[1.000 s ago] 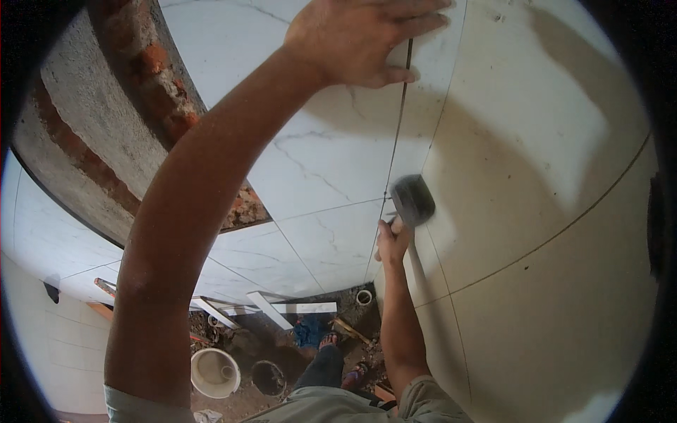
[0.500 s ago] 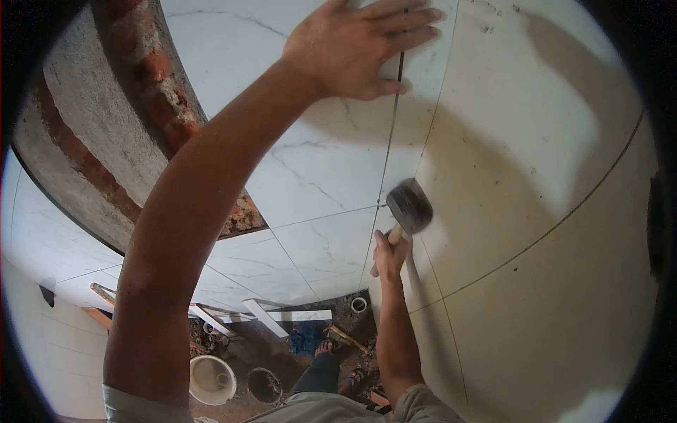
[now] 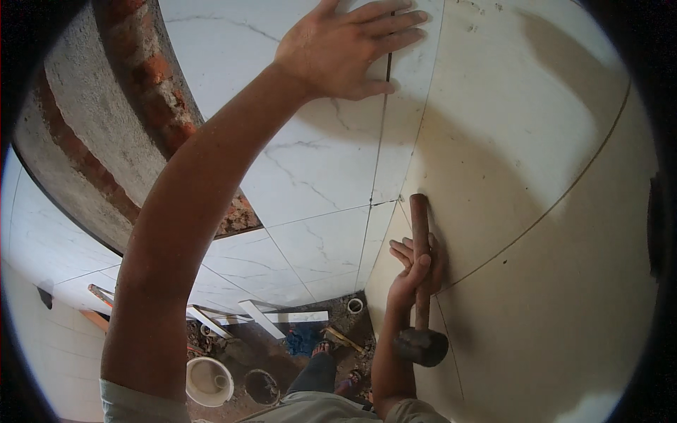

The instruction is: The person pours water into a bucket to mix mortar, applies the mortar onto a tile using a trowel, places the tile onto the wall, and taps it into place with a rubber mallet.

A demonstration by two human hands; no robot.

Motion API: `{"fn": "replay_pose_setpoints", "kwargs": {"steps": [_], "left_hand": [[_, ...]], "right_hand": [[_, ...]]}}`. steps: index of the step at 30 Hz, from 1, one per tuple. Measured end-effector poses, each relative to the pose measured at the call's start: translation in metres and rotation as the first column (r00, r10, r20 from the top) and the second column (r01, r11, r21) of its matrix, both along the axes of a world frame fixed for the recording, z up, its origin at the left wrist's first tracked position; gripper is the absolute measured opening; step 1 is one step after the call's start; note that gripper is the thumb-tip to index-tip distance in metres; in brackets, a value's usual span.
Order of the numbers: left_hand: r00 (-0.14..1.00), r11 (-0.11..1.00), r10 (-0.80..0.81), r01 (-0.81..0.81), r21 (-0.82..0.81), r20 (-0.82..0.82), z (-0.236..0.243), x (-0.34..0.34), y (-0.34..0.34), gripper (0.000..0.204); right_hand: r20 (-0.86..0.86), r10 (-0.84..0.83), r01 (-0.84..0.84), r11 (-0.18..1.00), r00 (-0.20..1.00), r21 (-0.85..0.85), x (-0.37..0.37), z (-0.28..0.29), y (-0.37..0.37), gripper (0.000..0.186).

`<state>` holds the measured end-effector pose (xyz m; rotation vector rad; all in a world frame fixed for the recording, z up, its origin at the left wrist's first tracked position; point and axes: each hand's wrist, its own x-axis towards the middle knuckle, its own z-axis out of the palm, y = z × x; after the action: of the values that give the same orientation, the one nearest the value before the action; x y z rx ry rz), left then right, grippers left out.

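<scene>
My left hand [image 3: 342,49] lies flat with fingers spread on a white marble-veined wall tile [image 3: 296,169], across the dark vertical joint near the corner. In my right hand [image 3: 416,271] is a rubber mallet [image 3: 421,347], gripped around its wooden handle. The black head hangs down below the hand, and the handle's end points up beside the corner. The mallet is apart from the white tile, close to the cream tiled wall [image 3: 522,233] on the right. Some of my right fingers are partly hidden behind the handle.
At the upper left, a wall opening shows rough brick and cement [image 3: 159,70]. On the floor stand a white bucket [image 3: 209,382] and a dark bucket [image 3: 262,386]. White strips [image 3: 261,319], a blue cloth [image 3: 303,338] and a pipe end [image 3: 355,306] lie near the wall's foot.
My right hand has turned the mallet over: its black head was up by the corner joint and now hangs below the hand. My left hand stays spread on the tile.
</scene>
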<state>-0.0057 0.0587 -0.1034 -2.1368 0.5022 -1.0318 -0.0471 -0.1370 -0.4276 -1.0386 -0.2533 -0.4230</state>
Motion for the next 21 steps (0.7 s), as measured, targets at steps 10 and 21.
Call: {"fn": "replay_pose_setpoints", "kwargs": {"steps": [10, 21], "left_hand": [[1.000, 1.000, -0.008, 0.007, -0.029, -0.030, 0.000, 0.001, 0.000, 0.077], [0.991, 0.992, -0.126, 0.127, -0.023, 0.039, -0.003, 0.010, 0.001, 0.075]], "right_hand": [[0.060, -0.019, 0.014, 0.997, 0.998, 0.075, 0.023, -0.016, 0.024, 0.066], [0.010, 0.102, -0.102, 0.991, 0.995, 0.086, 0.025, 0.006, 0.017, 0.056]]}}
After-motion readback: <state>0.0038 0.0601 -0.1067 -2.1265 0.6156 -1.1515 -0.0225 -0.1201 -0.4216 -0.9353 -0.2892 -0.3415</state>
